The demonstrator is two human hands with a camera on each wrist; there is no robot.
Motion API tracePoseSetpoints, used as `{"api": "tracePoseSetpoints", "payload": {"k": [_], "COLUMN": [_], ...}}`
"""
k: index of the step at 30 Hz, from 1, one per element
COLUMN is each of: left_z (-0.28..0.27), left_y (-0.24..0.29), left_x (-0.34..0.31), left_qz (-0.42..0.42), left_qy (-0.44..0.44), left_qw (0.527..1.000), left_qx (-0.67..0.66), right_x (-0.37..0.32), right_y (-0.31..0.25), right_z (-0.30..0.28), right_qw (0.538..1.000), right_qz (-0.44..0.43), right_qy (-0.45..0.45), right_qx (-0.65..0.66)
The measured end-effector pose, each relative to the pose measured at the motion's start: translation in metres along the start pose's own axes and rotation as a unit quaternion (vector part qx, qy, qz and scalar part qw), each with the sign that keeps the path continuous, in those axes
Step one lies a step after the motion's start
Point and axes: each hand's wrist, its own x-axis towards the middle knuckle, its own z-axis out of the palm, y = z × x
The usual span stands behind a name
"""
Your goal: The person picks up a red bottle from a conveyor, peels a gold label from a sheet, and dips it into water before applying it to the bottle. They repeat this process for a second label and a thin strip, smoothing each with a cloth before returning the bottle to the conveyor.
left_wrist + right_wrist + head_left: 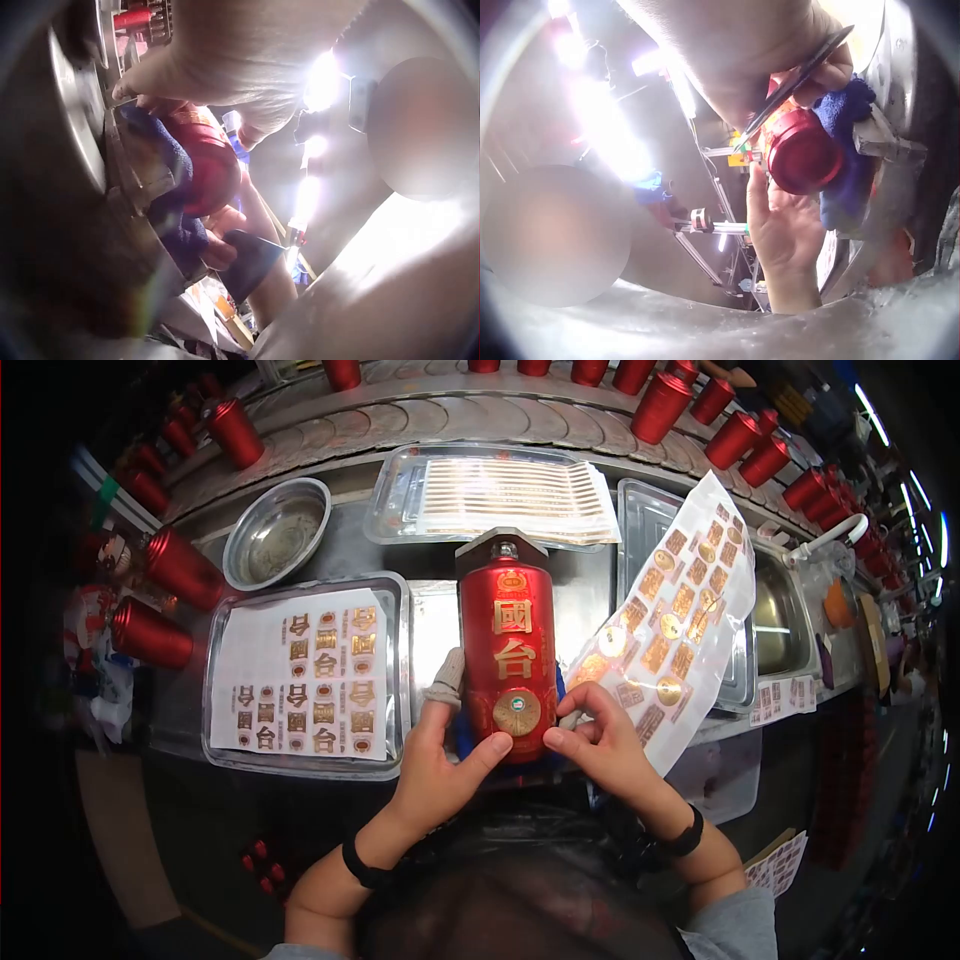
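A red bottle [480, 650] with gold characters and a round gold label lies neck away from the person over blue cloth [844, 112]. The left hand [440, 770] grips its lower left side, thumb beside the round label. At the lower right, the right hand [605, 750] has its thumb tip against the bottle and its index finger bent. A flat dark piece [251, 262] appears held in the right hand; it is edge-on in the right wrist view and hidden in the head view. Fingertip covers show on both hands.
A tray [402, 690] with gold label sheets is at left, a metal bowl [278, 532] behind it. Another tray [385, 505] of strips stands at the back. A large label sheet [680, 620] is close on the right, before a sink [785, 620]. Red bottles line the conveyor [450, 425].
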Motion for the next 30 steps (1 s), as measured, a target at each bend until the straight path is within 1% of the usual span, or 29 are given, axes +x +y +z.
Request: {"api": "tracePoseSetpoints", "payload": {"k": [4,7,9,10,13,14,15,16,17,18,20,21,22,23,24,25,26,27,29,30], "left_z": [0.004,0.005,0.005,0.003,-0.002,-0.005,-0.009,-0.012,-0.014,-0.015,-0.017,-0.017,-0.015,-0.014,-0.014,-0.015,-0.017,-0.018,-0.016,-0.016], "left_y": [0.006,0.002,-0.001,-0.002,0.001,0.003,0.004,0.004,0.003,0.002,0.003,0.007,0.008,0.005,0.002,-0.001,-0.003,-0.004,-0.006,-0.009], "left_x": [0.004,0.003,0.002,0.001,0.002,0.001,0.001,0.000,-0.001,-0.002,-0.001,-0.001,-0.001,-0.001,-0.001,-0.001,-0.002,-0.002,-0.003,-0.003], "left_qz": [-0.026,0.003,0.003,0.002,-0.007,-0.011,-0.014,-0.018,-0.020,-0.022,-0.031,-0.039,-0.050,-0.042,-0.034,-0.025,-0.019,-0.014,-0.007,-0.015], "left_qy": [0.007,0.031,0.031,0.029,-0.002,-0.016,-0.028,-0.040,-0.044,-0.049,-0.054,-0.054,-0.057,-0.060,-0.062,-0.060,-0.063,-0.057,-0.043,-0.039], "left_qw": [1.000,0.998,0.998,0.998,0.997,0.998,0.998,0.999,0.998,0.998,0.998,0.997,0.997,0.997,0.997,0.998,0.997,0.998,0.999,0.999], "left_qx": [-0.004,0.049,0.056,0.060,0.081,0.065,0.049,0.032,0.031,0.029,0.026,0.024,0.020,0.015,0.009,0.005,0.035,0.032,0.027,0.023], "right_x": [0.001,0.002,0.001,0.001,0.001,0.004,0.004,0.005,0.007,0.007,0.006,0.004,0.001,-0.003,-0.007,-0.009,-0.007,-0.005,0.001,0.005], "right_y": [-0.006,-0.007,-0.007,-0.007,-0.008,-0.008,-0.015,-0.010,-0.006,-0.008,-0.016,-0.024,-0.035,-0.045,-0.055,-0.061,-0.056,-0.058,-0.061,-0.063], "right_z": [-0.001,0.015,0.014,0.014,0.005,-0.001,-0.010,-0.026,-0.040,-0.046,-0.052,-0.043,-0.023,-0.005,0.009,0.020,0.023,0.027,0.037,0.034], "right_qw": [0.999,0.996,0.997,0.998,0.996,0.995,0.993,0.985,0.961,0.948,0.909,0.940,0.963,0.979,0.989,0.988,0.974,0.946,0.894,0.873], "right_qz": [0.028,-0.049,-0.039,-0.034,-0.012,-0.018,0.044,0.044,0.044,0.076,0.135,0.089,0.043,-0.001,-0.050,-0.099,-0.186,-0.250,-0.336,-0.342], "right_qy": [0.001,0.055,0.049,0.048,0.049,0.067,0.108,0.123,0.136,0.111,0.065,0.074,0.086,0.097,0.108,0.115,0.079,0.043,0.036,0.052], "right_qx": [-0.025,-0.058,-0.042,-0.032,-0.070,-0.072,-0.015,0.112,0.238,0.288,0.388,0.321,0.252,0.180,0.087,-0.007,-0.099,-0.201,-0.293,-0.344]}}
